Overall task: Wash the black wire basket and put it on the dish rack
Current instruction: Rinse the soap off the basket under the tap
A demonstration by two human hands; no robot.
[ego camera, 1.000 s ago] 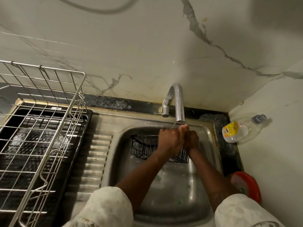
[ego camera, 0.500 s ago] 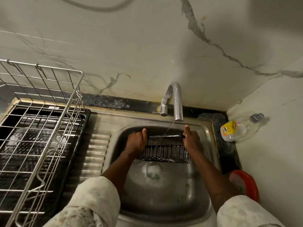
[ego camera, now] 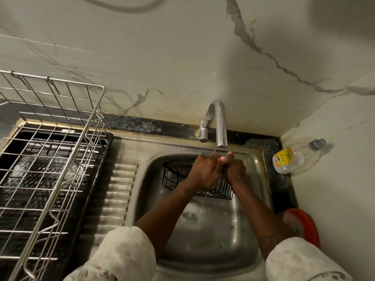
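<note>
The black wire basket point(ego camera: 178, 177) is in the stainless steel sink point(ego camera: 233, 230), at its far end under the curved chrome tap point(ego camera: 220, 122) (a thin stream runs). The 2 hands meet over the basket's right end: left hand point(ego camera: 205, 173) against right hand point(ego camera: 234, 170), fingers curled, thumbs raised. I cannot tell whether they grip the wire. The silver wire dish rack point(ego camera: 50, 159) stands to the left of the sink.

Printed items in view: 3. Legible: 0.

1. Bottle point(ego camera: 300, 161), lying on its side, far right: yellow label point(ego camera: 283, 158) with red and dark print, too small and blurred to read; brand not identifiable.
2. Small white tag point(ego camera: 294, 152) on same bottle, just beside yellow label: red marks (character count cannot be told).
3. Black tray point(ego camera: 106, 142) under dish rack point(ego camera: 81, 138): small white sticker point(ego camera: 68, 130) near far edge, print not resolved.
</note>
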